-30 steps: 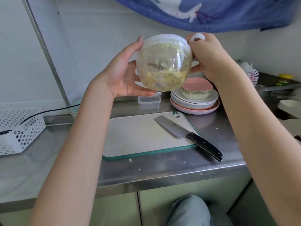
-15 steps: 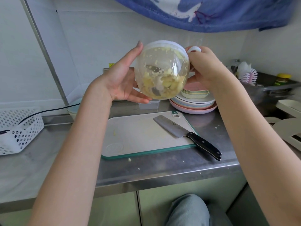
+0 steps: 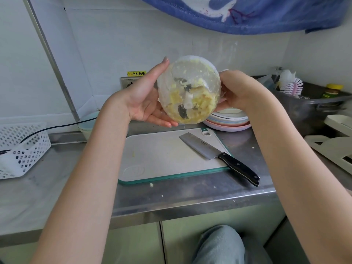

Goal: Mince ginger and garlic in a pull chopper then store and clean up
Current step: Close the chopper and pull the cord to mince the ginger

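Mincing step, near its end by the look of it: the pull chopper (image 3: 188, 90) is held up in the air above the cutting board (image 3: 162, 155), tilted so its clear bottom faces the camera, and the ginger and garlic (image 3: 198, 103) inside reads as a yellow mash stuck to the wall and piled low around the dark blades. Probably a check of how fine it is. Left hand (image 3: 141, 98) cradles the bowl from the side and below, fingers (image 3: 162, 121) mostly straight and spread along the plastic, thumb up by the rim, palm open to the camera. Right hand (image 3: 238, 88) is curled round the far side near the white lid; its fingertips are hidden behind the bowl, so whether it grips the pull handle or just the lid edge I cannot tell. Next move, my guess: either set it down on the desk (image 3: 171, 195) and pull a few more times, or twist off the lid and scoop the mince out for storing; that needs the bowl upright and steady first. Knife (image 3: 215, 153) lies on the board, handle off the edge; plates (image 3: 228, 121) stacked behind.
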